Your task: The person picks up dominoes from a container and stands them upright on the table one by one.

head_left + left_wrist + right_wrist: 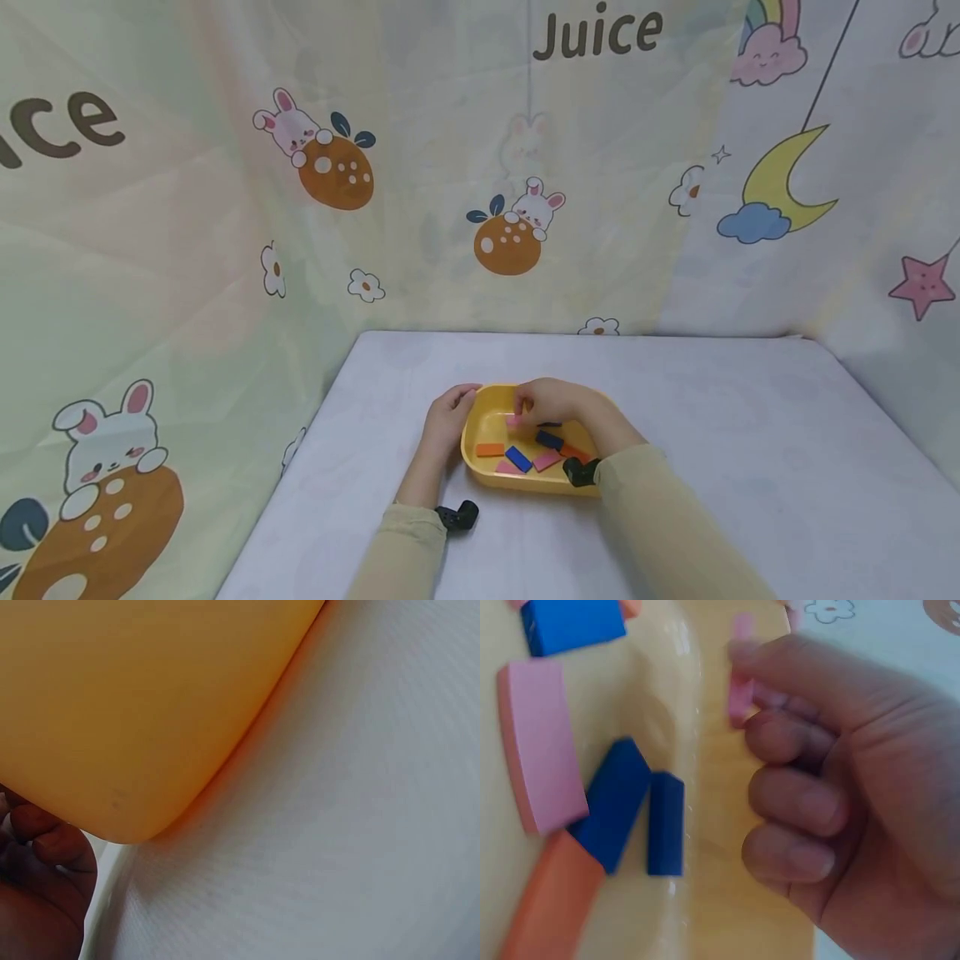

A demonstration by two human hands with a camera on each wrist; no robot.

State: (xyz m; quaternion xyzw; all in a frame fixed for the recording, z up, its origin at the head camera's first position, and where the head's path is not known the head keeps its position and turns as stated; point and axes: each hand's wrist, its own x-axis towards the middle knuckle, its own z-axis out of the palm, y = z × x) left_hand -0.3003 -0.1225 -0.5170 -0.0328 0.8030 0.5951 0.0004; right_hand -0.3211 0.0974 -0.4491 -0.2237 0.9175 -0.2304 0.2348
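Observation:
A yellow plastic tray sits on the table with several pink, blue and orange blocks in it. At its left end my left hand grips the rim, and in the left wrist view its curled fingers lie against the tray's edge. My right hand reaches over the far side of the tray. Between thumb and forefinger it pinches a small pink block, while the other fingers curl in. Below that hand lie two dark blue blocks, a pink block and an orange block.
The table has a white cover. Behind it and to the left hangs a printed cloth with rabbits, a moon and lettering. Each wrist wears a small black camera, and the right wrist's camera overlaps the tray's near edge.

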